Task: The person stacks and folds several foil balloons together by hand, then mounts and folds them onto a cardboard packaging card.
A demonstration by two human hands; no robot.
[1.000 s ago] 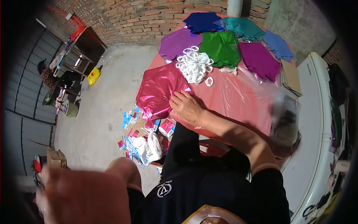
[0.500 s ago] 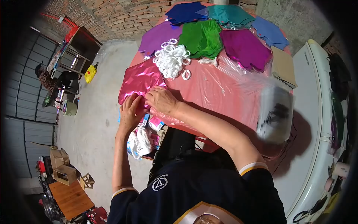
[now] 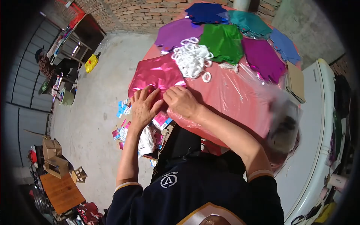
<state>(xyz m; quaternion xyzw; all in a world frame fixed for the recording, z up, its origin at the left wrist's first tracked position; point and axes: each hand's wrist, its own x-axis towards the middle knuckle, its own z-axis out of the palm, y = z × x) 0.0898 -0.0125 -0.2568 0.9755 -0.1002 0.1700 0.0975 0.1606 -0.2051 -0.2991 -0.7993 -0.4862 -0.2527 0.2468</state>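
A shiny pink foil sheet (image 3: 155, 73) lies on the near left part of the table, covered in red plastic (image 3: 221, 97). My left hand (image 3: 144, 107) rests on its near edge with fingers spread and thumb out to the side. Close beside it, my right hand (image 3: 182, 100) has its fingers curled down on the near right edge of the foil, its fingertips partly hidden. A pile of white stretchy rings (image 3: 193, 58) touches the far right side of the pink foil, with one loose ring (image 3: 206, 77) near it.
Behind lie foil stacks: purple (image 3: 174, 35), green (image 3: 221, 43), dark blue (image 3: 206, 13), teal (image 3: 249, 24), magenta (image 3: 264, 60) and light blue (image 3: 285, 45). Clear plastic bags (image 3: 283, 123) stand at right. Below my left hand is a box holding a white bundle (image 3: 147, 140). A person (image 3: 47, 73) sits far left.
The view has shifted, so the table appears further right. My left hand's fingers were bunched at the foil's edge and are now spread. My right hand stays on the edge.
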